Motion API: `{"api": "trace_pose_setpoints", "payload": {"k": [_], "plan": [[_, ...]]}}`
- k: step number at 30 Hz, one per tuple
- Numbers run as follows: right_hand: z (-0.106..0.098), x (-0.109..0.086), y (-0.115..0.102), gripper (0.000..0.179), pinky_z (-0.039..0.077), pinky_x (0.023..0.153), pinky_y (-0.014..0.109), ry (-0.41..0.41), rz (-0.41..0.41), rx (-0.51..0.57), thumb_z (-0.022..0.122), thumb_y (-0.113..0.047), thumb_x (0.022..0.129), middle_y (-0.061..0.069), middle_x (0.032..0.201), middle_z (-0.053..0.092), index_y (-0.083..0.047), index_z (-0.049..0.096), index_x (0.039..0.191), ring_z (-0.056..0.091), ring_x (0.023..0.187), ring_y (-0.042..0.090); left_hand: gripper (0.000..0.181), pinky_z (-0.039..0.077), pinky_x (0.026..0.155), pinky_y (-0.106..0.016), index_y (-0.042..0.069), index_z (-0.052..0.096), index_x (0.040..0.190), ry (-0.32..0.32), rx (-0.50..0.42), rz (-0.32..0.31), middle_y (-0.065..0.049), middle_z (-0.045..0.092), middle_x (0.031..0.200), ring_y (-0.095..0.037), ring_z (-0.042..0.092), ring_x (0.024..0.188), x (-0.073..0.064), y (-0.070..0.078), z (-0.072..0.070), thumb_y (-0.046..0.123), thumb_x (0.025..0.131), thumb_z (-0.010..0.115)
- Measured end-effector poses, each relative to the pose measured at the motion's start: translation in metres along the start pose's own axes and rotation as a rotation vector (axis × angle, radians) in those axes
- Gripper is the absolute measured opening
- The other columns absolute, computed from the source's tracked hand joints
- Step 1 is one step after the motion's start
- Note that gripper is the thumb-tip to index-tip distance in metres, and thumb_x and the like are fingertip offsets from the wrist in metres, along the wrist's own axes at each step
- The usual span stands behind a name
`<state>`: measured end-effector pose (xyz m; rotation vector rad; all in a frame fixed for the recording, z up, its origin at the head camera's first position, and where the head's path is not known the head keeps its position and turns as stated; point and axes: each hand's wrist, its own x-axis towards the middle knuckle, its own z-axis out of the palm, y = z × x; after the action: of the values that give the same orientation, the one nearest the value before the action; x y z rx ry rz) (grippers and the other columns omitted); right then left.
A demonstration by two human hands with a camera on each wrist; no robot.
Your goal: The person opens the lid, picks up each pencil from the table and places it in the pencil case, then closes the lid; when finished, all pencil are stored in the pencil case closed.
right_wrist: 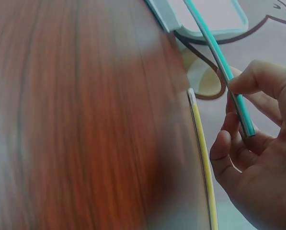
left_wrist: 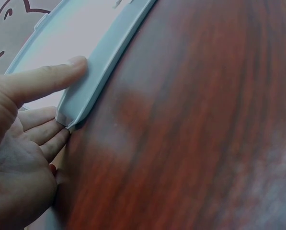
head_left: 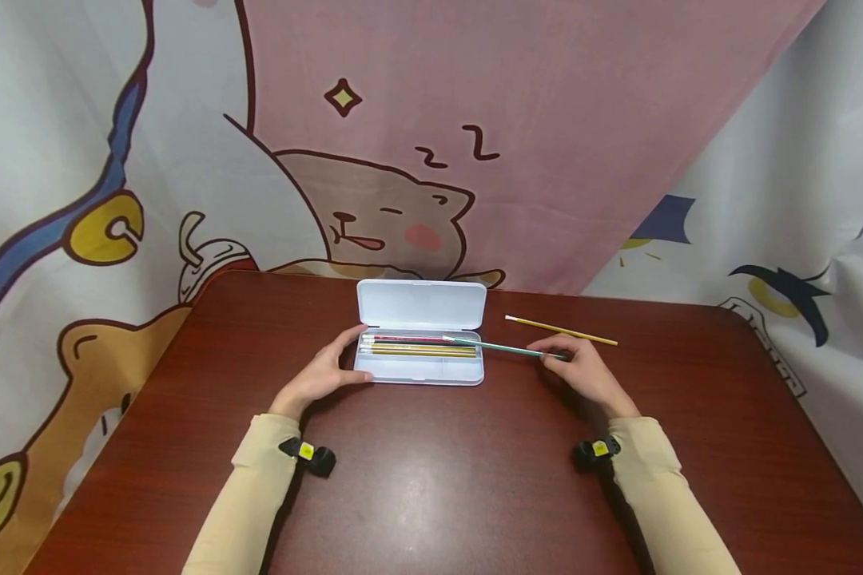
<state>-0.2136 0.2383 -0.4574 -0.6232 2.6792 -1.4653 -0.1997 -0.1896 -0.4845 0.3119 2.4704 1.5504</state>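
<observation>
A white pencil case [head_left: 422, 305] lies on the table with its lid raised at the back. Several pencils [head_left: 420, 350], yellow, red and dark ones, lie side by side in its rear compartment. My left hand [head_left: 321, 374] holds the case's left end, thumb [left_wrist: 61, 76] against the front side and fingers spread round the corner. Between thumb and fingers, my right hand [head_left: 584, 369] pinches a green pencil [head_left: 507, 347] near its right end. The pencil's far end reaches over the pencils in the case.
Behind the right hand, a yellow pencil [head_left: 564, 330] with a white end lies slantwise on the reddish-brown table [head_left: 417, 479]. A printed cloth [head_left: 546, 120] hangs along the table's back edge. The case's narrow front compartment [head_left: 403, 368] has a divider.
</observation>
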Motion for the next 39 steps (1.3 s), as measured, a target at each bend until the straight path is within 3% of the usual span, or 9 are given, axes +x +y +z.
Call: {"api": "trace_pose_setpoints", "payload": {"k": [7,15,23,39], "plan": [[0.015,0.009,-0.041,0.023,0.039,0.063,0.025,-0.024,0.017,0.008,0.057,0.011,0.087,0.025,0.103,0.064,0.010,0.067,0.108,0.047,0.080,0.026,0.089,0.015,0.111,-0.053,0.008,0.030,0.150,-0.003,-0.001,0.001,-0.019,0.033,0.150,-0.032,0.026,0.136,0.000,0.000,-0.001,0.010,0.076,0.081],[0.045,0.035,-0.019,0.023,0.041,0.067,0.028,-0.017,-0.013,-0.008,0.060,0.007,0.086,0.017,0.100,0.066,0.002,0.071,0.106,0.050,0.082,0.023,0.089,0.017,0.111,-0.052,0.008,0.030,0.150,0.002,0.001,0.005,-0.018,0.033,0.149,-0.032,0.027,0.136,0.001,0.001,-0.003,0.009,0.076,0.081],[0.066,0.050,-0.031,0.023,0.046,0.079,0.036,-0.037,-0.056,0.005,0.061,0.003,0.085,0.007,0.099,0.066,-0.004,0.075,0.102,0.057,0.091,0.020,0.089,0.016,0.110,-0.054,0.007,0.030,0.150,-0.004,0.005,0.000,-0.019,0.033,0.149,-0.032,0.026,0.136,0.000,0.001,-0.002,0.011,0.076,0.080],[0.090,0.056,-0.039,0.021,0.044,0.079,0.036,-0.036,-0.015,0.029,0.063,0.004,0.085,0.008,0.101,0.067,-0.004,0.075,0.100,0.057,0.094,0.023,0.089,0.014,0.111,-0.053,0.009,0.029,0.150,-0.011,-0.022,-0.016,-0.017,0.033,0.149,-0.032,0.027,0.135,0.001,0.002,-0.001,0.010,0.077,0.080]]}}
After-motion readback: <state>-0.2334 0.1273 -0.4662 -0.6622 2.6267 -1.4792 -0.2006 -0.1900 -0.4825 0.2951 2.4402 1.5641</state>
